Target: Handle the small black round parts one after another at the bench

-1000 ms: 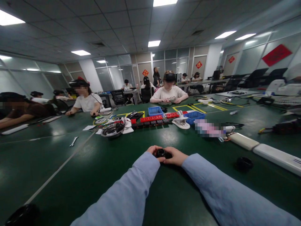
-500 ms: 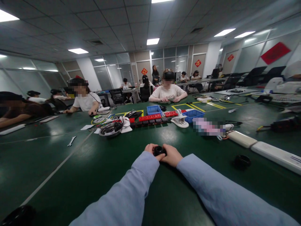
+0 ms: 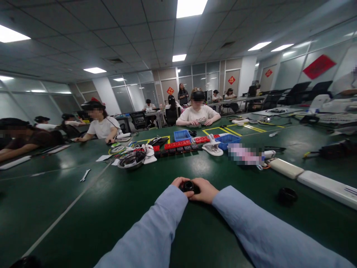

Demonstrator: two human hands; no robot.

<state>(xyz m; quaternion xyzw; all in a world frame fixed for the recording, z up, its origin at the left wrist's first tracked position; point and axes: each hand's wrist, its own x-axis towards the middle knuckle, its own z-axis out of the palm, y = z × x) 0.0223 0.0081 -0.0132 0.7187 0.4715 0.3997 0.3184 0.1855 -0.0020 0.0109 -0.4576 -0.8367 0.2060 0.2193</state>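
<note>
A small black ring-shaped part [image 3: 189,185] with a round opening faces up, low over or on the green table [image 3: 134,223]. My left hand [image 3: 180,183] is closed around its left side, thumb across the near edge. From the right, my right hand [image 3: 205,190] grips the same part with curled fingers. Its lower portion is hidden by the hands. Another black ring-shaped part [image 3: 287,195] lies to the right of my right forearm. A dark object [image 3: 26,262], cut off by the frame, sits at the lower left corner.
Beyond my hands lie a row of red and black blocks [image 3: 178,146], blue trays [image 3: 228,141], a white clamp [image 3: 213,146] and a metal bowl of cables [image 3: 132,158]. A wrench [image 3: 85,175] is at left, long white cases [image 3: 329,186] at right. A person [image 3: 198,109] sits opposite.
The view has tilted up slightly, so the table things sit a little lower or shifted. Both hands keep holding the black ring-shaped part, its opening now showing more toward me.
</note>
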